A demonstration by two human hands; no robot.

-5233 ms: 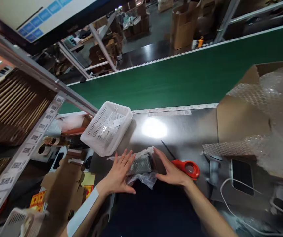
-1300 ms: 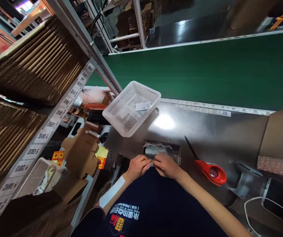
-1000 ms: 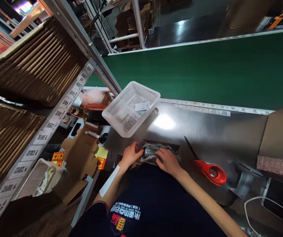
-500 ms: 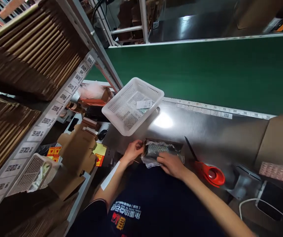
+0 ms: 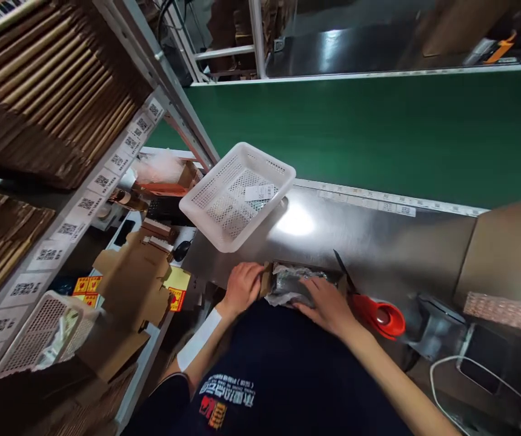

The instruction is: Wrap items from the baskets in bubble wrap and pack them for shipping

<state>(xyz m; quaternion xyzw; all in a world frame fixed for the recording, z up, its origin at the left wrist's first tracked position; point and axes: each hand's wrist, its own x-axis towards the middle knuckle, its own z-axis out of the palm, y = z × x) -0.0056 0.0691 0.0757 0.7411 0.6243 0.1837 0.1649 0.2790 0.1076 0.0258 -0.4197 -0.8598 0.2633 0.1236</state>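
Note:
A bubble-wrapped item (image 5: 290, 283) lies in a small brown cardboard box (image 5: 306, 267) at the near edge of the steel table (image 5: 378, 242). My left hand (image 5: 242, 286) grips the box's left end flap, fingers curled round it. My right hand (image 5: 328, 306) presses down on the wrapped item, fingers lying over it. Both hands are close to my body.
Red-handled scissors (image 5: 374, 312) lie just right of my right hand. A white perforated basket (image 5: 235, 194) sits tilted at the table's left edge. A green conveyor belt (image 5: 378, 133) runs behind. Shelves of flat cardboard (image 5: 37, 91) stand left; a cardboard box (image 5: 510, 248) and scanner (image 5: 433, 324) right.
The loose wrapped item has been set into the small box. My hands shifted from pinching the wrap at its near edge: left to the box's left end, right on top.

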